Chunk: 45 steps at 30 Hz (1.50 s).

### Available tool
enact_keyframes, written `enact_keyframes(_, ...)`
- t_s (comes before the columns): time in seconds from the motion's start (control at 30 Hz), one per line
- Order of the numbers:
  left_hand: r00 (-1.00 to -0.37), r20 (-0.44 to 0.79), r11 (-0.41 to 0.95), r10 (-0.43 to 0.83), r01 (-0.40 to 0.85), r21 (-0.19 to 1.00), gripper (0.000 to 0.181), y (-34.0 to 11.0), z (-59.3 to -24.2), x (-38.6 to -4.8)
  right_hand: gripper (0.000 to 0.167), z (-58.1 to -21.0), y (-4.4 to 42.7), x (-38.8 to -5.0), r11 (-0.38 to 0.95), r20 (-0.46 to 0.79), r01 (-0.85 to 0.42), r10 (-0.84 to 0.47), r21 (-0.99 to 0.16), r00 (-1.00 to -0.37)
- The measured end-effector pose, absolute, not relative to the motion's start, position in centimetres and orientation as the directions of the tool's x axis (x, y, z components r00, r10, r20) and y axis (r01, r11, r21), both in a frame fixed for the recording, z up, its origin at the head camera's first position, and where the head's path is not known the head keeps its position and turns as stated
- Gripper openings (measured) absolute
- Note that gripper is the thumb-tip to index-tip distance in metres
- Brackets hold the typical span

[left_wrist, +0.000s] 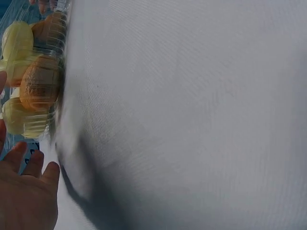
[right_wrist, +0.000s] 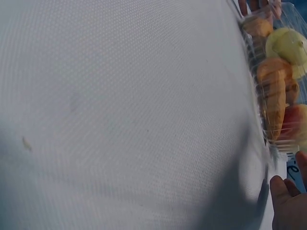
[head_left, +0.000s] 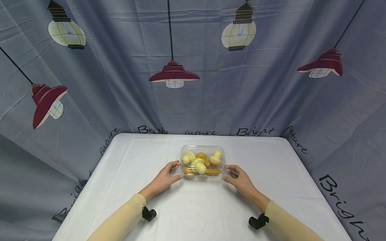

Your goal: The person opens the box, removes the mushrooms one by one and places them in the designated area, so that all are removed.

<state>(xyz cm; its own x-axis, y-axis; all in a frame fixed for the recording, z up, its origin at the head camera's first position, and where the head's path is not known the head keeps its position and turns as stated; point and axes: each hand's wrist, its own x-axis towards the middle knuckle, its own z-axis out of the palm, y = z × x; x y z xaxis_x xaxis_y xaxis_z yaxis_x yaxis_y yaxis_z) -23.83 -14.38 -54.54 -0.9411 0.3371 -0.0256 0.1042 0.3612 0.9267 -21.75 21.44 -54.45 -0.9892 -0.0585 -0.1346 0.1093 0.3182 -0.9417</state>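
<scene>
A clear plastic clamshell box (head_left: 202,147) with its lid down sits on the white table. Inside it are several yellow and orange fruit-like pieces (head_left: 200,168), and a long orange piece (right_wrist: 275,105) lies along its near side. My left hand (head_left: 166,177) is at the box's left end, fingers spread and slightly bent, with thumb and fingertips close to the wall. At the right end my right hand (head_left: 240,180) is held the same way. Whether the fingertips touch the plastic, I cannot tell. Neither hand is curled round the box.
A white cloth covers the table (head_left: 144,154). Behind and beside it hangs a grey-blue curtain (head_left: 205,100) printed with lamps and lettering. Black wrist cameras (head_left: 148,213) sit at both sleeve cuffs.
</scene>
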Motion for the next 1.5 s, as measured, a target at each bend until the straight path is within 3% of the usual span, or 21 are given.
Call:
enact_keyframes(0.4,-0.944,-0.093,0.327,0.318,0.017,0.945,0.046,-13.92,-54.39,-23.46,0.05,-54.82,20.94,-21.49,0.315,-0.115,0.098,-0.036,-0.944,-0.993)
enact_keyframes(0.97,-0.94,-0.062,0.328,0.336,0.055,0.943,0.031,-13.71,-54.44,-23.02,0.03,-55.35,20.85,-21.29,0.327,-0.076,0.069,-0.011,-0.943,-0.997)
enact_keyframes(1.5,-0.915,-0.101,0.369,0.39,0.055,0.928,0.025,-13.91,-54.09,-23.48,0.03,-55.21,20.76,-21.23,0.354,-0.084,0.078,-0.001,-0.932,-0.996)
